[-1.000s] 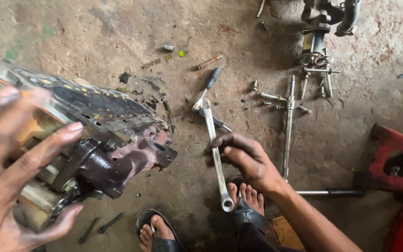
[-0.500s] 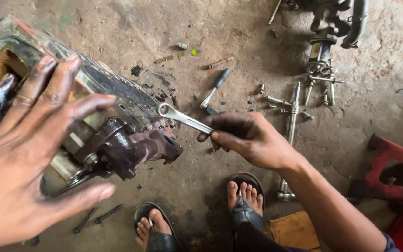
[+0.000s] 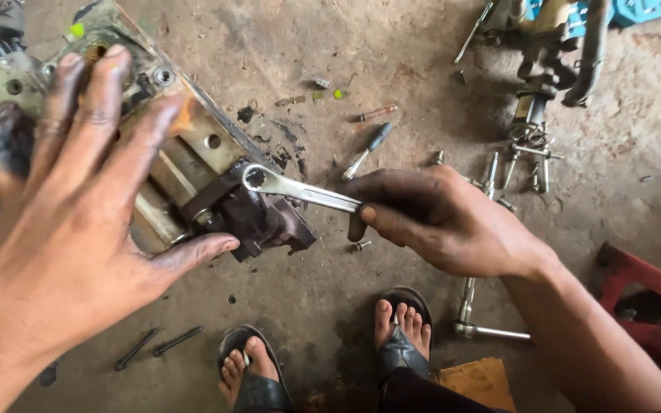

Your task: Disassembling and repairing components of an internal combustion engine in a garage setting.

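Observation:
A greasy metal engine block [image 3: 193, 164] lies on the concrete floor at the left. My left hand [image 3: 70, 222] rests flat on top of it, fingers spread, thumb by its dark lower casting [image 3: 258, 222]. My right hand [image 3: 441, 218] grips the shaft of a silver ring spanner [image 3: 292, 187]. The spanner's ring end sits against the block's dark casting, by a bolt. My two feet in sandals [image 3: 399, 344] show at the bottom.
A screwdriver [image 3: 367, 151], small bolts and sockets lie on the floor behind my right hand. A ratchet handle [image 3: 483, 330] lies by my right foot. Two black bolts [image 3: 158, 346] lie lower left. A red crate [image 3: 652, 306] stands right; machine parts [image 3: 545, 69] top right.
My right hand lifted the spanner off the floor and swung its ring end left onto the block. My left hand came down flat onto the block.

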